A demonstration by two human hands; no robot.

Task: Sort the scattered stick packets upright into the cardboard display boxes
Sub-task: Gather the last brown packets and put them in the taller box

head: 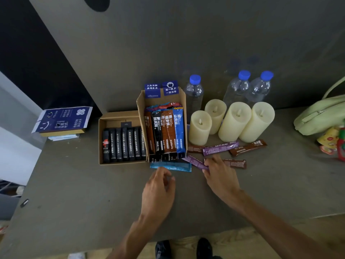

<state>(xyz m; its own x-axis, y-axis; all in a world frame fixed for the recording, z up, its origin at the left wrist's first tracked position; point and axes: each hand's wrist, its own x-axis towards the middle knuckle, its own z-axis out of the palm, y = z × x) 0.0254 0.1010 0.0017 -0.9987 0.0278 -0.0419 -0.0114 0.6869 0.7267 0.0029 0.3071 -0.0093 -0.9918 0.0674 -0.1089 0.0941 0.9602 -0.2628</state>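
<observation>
"On the tabletop (74, 184), how far along is the sorting?"

"Well past halfway, I'd judge. The tall display box (142, 103) has a full front row of brown, black and blue sticks standing upright, with more colours behind them. The low box (101, 144), touching the tall display box on its left, carries a neat row of black sticks."

"And the hands?"

"Both are just in front of the tall display box. The left hand (158, 187) hovers with its fingers loosely curled. A bluish glint shows between them, but the view is too blurred to tell whether they pinch anything. The right hand (220, 176) has its fingers spread and fairly straight, the tips resting on the near purple packet (196, 162) and on one of the brown packets (235, 163)."

"So what is left?"

"Six loose sticks, as far as I can count. The blue packet (179, 166) lies flat against the foot of the tall display box. To the right of the tall display box lie the near purple packet, a far purple packet (220, 148) and three brown packets, all flat, some crossing one another."

"Will they fit?"

"The front row of the tall display box looks crowded, so I'd guess they must go behind it."
</observation>
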